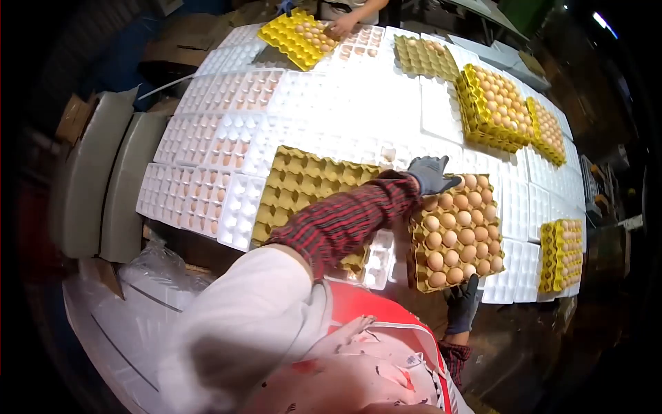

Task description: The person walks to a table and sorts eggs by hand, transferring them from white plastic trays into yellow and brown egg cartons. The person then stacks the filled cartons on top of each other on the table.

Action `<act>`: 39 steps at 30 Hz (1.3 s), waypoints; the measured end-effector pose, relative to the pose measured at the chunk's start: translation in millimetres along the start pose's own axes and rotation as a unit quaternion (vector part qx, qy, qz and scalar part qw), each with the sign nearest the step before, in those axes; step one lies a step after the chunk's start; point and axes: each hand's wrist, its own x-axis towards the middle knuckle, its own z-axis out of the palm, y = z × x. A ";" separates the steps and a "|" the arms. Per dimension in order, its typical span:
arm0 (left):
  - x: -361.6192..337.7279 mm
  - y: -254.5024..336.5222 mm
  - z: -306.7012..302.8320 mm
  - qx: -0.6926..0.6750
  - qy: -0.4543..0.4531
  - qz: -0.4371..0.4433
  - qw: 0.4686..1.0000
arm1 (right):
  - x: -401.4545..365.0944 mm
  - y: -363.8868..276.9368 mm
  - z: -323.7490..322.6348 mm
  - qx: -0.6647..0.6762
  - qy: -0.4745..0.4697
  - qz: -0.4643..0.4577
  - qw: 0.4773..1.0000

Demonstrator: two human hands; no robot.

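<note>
A brown pulp egg tray [416, 265] full of brown eggs [466, 234] is between my hands, with more tray visible below its rim. My left hand [431, 174], in a grey glove and a plaid sleeve, grips its far left corner. At its near edge, my right hand [463, 307], also gloved, holds the tray from the side nearest my body, with the fingers partly hidden under it. Left of it lies an empty brown pulp tray [303, 181], partly covered by my left forearm.
White foam egg cartons [196, 138] cover much of the table, many holding eggs. Yellow trays of eggs [493, 107] are stacked at the back right, and another yellow stack [560, 255] stands at the right edge. Across the table, a co-worker's hand [343, 24] reaches over a yellow tray [293, 38].
</note>
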 end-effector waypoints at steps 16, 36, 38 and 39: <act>-144.1 -19.3 -100.5 -0.157 0.081 -0.102 0.979 | -23.3 -26.7 85.4 -0.178 -0.025 -0.191 0.965; -314.7 -254.3 -98.9 -0.378 0.215 -0.212 0.875 | 37.8 79.0 264.6 -0.386 -0.255 -0.190 0.866; -310.8 -239.7 -107.5 -0.491 0.161 -0.270 0.813 | 58.1 74.1 247.4 -0.515 -0.262 -0.341 0.742; -305.3 -237.9 -111.4 -0.500 0.152 -0.261 0.812 | 58.2 72.1 241.2 -0.571 -0.265 -0.403 0.664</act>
